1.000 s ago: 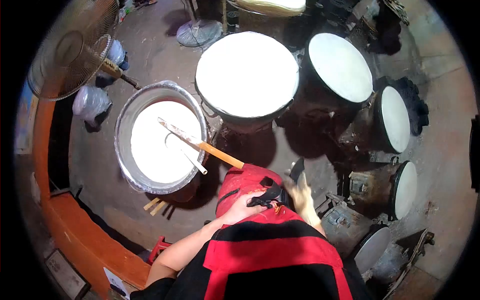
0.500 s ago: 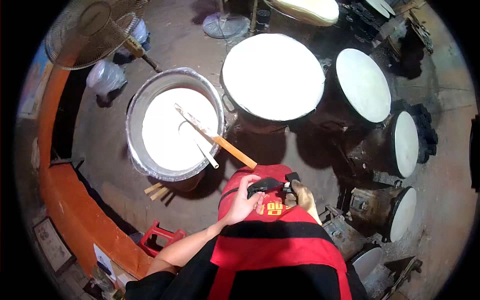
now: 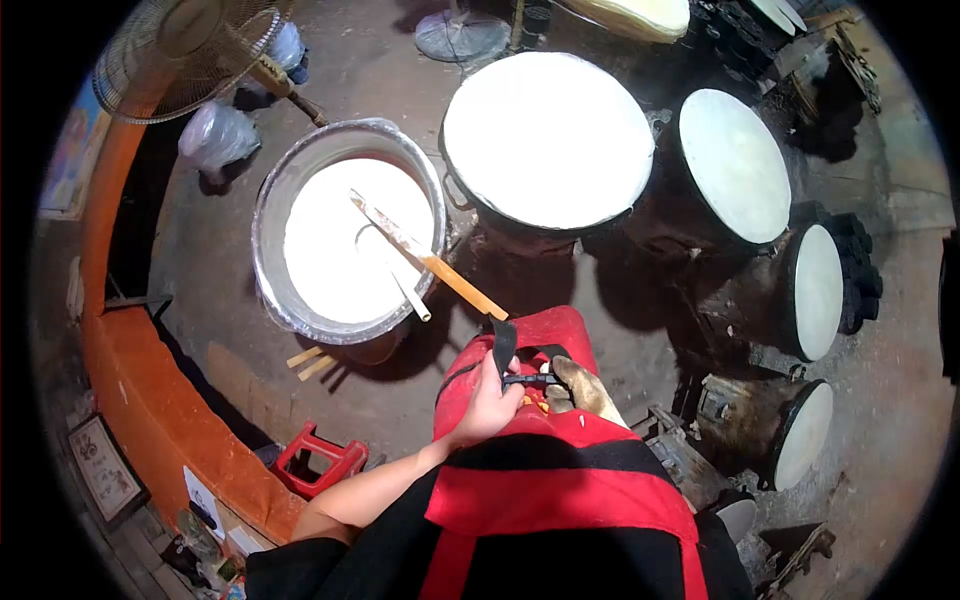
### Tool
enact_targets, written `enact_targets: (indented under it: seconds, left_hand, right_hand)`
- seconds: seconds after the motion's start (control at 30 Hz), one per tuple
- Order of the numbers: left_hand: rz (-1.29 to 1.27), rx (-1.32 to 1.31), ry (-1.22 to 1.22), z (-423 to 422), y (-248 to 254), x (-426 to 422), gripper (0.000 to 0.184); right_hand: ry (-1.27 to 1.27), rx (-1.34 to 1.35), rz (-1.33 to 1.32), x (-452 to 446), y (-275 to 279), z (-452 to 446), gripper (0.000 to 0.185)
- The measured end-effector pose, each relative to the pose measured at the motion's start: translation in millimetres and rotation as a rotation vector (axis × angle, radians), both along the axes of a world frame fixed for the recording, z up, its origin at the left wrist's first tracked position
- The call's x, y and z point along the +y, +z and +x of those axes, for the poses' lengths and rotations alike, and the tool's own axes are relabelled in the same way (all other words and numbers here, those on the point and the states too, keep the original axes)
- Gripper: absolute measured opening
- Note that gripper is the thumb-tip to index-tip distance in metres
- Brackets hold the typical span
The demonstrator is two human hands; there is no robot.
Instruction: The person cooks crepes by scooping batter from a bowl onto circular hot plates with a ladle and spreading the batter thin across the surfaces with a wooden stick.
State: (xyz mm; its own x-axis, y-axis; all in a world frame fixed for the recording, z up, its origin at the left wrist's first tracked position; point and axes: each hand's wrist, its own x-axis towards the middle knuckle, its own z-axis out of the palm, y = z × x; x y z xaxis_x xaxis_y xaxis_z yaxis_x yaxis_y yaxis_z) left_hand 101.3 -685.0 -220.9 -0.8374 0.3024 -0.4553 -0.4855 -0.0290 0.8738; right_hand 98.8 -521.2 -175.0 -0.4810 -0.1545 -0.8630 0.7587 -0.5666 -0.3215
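Observation:
At the front of the red apron (image 3: 470,365), both hands are closed around a black strap buckle (image 3: 531,379). My left hand (image 3: 488,408) is bare and grips one side of it, with the black strap (image 3: 504,345) standing up beyond the thumb. My right hand (image 3: 583,390) wears a pale, stained work glove and pinches the other side. The buckle's two sides meet between my hands; whether they are latched I cannot tell. Yellow print on the apron is mostly covered by my hands.
Ahead left stands a large metal pot (image 3: 262,235) of white liquid, with a wooden paddle (image 3: 455,282) and a pale handle (image 3: 415,300) across it. Round white-topped drums (image 3: 550,140) curve around to the right. A red stool (image 3: 325,462) and a fan (image 3: 185,50) are at left.
My hands have come closer together, and the buckle's sides, apart before, now meet. The strap by my left hand has swung upright. My view has shifted slightly.

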Motion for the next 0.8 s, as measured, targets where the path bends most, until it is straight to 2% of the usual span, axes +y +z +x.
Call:
enact_targets:
  seconds: [0.13,0.27,0.47,0.57,0.63,0.73,0.8]
  left_hand:
    - [-0.145,0.262,-0.066,-3.4,-1.2,1.3,0.032]
    - [-0.070,0.162,-0.001,-0.7,-4.8,5.3,0.032]
    - [-0.184,0.349,-0.070,-2.5,16.0,10.5,0.030]
    - [-0.210,0.388,-0.060,-2.9,19.7,12.6,0.029]
    - [-0.225,0.409,-0.058,1.2,20.4,14.2,0.028]
    - [-0.188,0.420,-0.076,4.4,30.0,14.5,0.036]
    - [-0.157,0.443,-0.111,9.7,24.9,14.4,0.048]
  right_hand:
    - [0.040,0.042,-0.051,6.8,-8.2,1.9,0.018]
    - [-0.011,-0.009,-0.103,10.8,3.5,2.3,0.016]
    - [0.090,0.216,0.120,3.4,-0.6,6.2,0.021]
    - [0.166,0.229,0.329,2.7,20.9,3.0,0.019]
    - [0.088,0.228,0.269,-0.7,26.6,6.6,0.020]
    - [0.084,0.327,0.216,3.5,20.8,11.3,0.026]
    - [0.103,0.386,0.162,7.6,11.4,19.8,0.029]
